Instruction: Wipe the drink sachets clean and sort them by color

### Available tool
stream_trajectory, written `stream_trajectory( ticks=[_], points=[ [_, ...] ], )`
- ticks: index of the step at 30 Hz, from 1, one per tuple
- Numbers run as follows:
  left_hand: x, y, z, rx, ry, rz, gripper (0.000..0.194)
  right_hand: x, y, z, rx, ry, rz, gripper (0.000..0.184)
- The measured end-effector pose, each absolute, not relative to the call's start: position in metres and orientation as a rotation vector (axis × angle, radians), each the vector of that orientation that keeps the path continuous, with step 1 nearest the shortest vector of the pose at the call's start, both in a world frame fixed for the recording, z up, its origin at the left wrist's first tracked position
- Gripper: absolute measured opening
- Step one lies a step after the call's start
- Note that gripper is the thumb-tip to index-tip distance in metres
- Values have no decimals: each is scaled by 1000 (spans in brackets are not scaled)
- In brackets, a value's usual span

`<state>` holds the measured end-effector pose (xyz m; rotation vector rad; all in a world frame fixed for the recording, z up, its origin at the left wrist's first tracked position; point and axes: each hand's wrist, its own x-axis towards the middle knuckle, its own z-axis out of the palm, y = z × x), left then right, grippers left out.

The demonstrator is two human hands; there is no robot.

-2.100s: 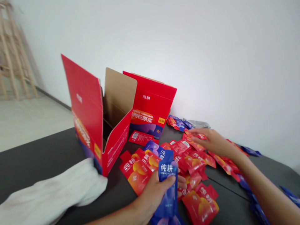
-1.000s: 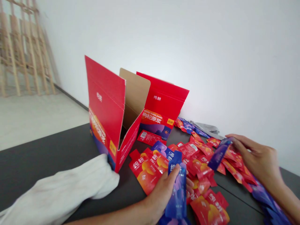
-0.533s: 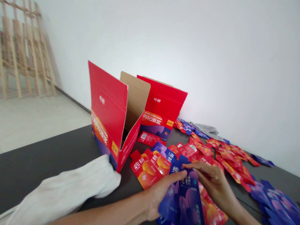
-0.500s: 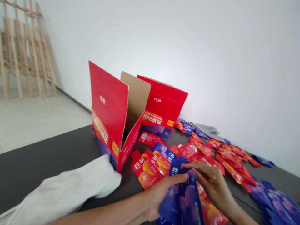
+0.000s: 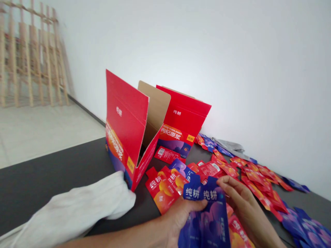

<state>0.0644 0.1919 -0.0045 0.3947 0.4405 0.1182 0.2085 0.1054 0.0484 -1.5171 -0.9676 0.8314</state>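
My left hand [image 5: 178,215] is closed on two blue-purple flat pouches, its thumb pressed across their fronts. The left pouch [image 5: 190,227] and the right pouch [image 5: 216,224] overlap side by side, white lettering facing me and tabs upward. My right hand [image 5: 239,196] pinches the upper right edge of the right pouch. Just beyond them on the dark table lie red-orange pouches [image 5: 162,191] and another purple pouch [image 5: 179,166]. More red pouches [image 5: 241,230] show beneath my right hand.
Two red cartons with raised flaps, a near carton [image 5: 126,113] and a far carton [image 5: 181,120], stand on the table [image 5: 77,162]. A white cloth [image 5: 90,199] lies at left. Red pouches [image 5: 261,179] and blue pouches [image 5: 307,224] spread rightward. Grey cloth [image 5: 230,144] lies near the wall.
The two blue pouches have come level beside each other, their fronts and lettering now in full view. My right hand has shifted slightly right and down to the right pouch's edge.
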Motion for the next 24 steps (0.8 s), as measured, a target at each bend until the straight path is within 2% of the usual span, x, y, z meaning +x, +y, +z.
stream_trajectory(
  ticks=[6,11,15,16,19,24],
  points=[
    [66,190,-1,399,422,208,33,201,95,56,-1611,-1116,702,32],
    [67,195,1,413,304,81,49,194,93,58,-1568,-973,784,44],
    [65,195,-2,454,260,4,67,189,103,34,-1579,-1018,776,44],
    [65,194,-3,470,263,18,65,188,104,27,-1594,-1016,756,45],
    [64,189,-6,531,275,100,42,183,105,21,-1609,-1003,725,47],
    [62,185,-3,554,303,79,30,218,128,63,-1600,-1425,947,32]
  ],
)
